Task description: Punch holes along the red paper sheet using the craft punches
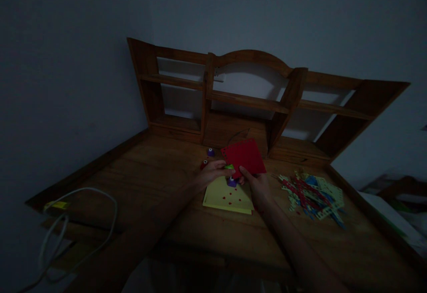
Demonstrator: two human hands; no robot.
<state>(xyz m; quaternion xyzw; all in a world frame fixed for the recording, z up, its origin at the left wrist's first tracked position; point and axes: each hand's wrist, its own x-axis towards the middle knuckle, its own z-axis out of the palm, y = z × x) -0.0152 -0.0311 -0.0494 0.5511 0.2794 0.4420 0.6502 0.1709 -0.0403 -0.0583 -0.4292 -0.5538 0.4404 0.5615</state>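
Note:
A red sheet of paper (247,156), with small holes along its left and top edges, is in my right hand (256,184), thumb on top. My left hand (213,171) is closed on a small green paper punch (229,167) at the paper's lower left edge; the fingers hide part of it. Below, a purple punch (231,182) shows between my hands, above a yellow paper stack (213,199) dotted with small red cut-outs (230,203). A red punch (204,164) and another purple punch (210,152) stand behind my left hand.
A heap of cut red, blue and pale yellow paper strips (313,197) lies on the desk (150,168) at right. A wooden shelf unit (247,101) stands along the back. A white cable (113,213) loops at the left front. The room is dim.

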